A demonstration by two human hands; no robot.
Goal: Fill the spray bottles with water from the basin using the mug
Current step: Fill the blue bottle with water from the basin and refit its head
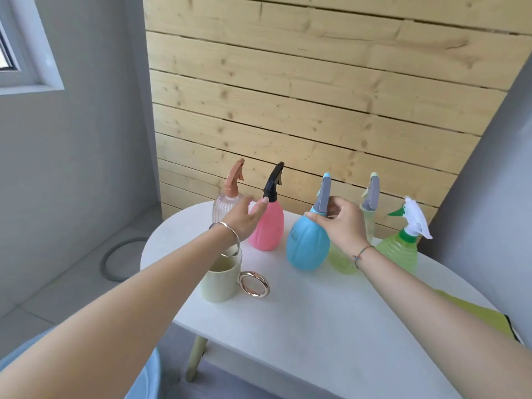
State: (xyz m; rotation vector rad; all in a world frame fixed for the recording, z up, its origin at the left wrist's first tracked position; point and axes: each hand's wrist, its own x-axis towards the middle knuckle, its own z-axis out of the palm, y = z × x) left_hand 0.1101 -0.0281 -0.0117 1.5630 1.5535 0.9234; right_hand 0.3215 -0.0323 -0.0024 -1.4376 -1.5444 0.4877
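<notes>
A clear ribbed spray bottle (223, 210) with a brown sprayer is seen at the far left of the white worktop (316, 312). Nearer, a pale green mug (220, 283) with a gold ring handle is stood upright, apart from the bottles. Above the mug, the left hand (243, 221) is held out with its grip spread and the fingers relaxed. Nothing is held in it, and the thumb tip is placed at the neck of the pink bottle (267, 228), which is topped by a black sprayer. Whether they touch cannot be told.

Just right of it, the blue bottle (306, 246) is stood upright, and the collar under its grey trigger is pinched by the grip of the right hand (344, 223). Behind that wrist, a yellow-green bottle (342, 260) is partly hidden. A green bottle (398, 251) with a white sprayer closes the row of 5. A yellow cloth (472, 312) is laid at the near right edge.
</notes>
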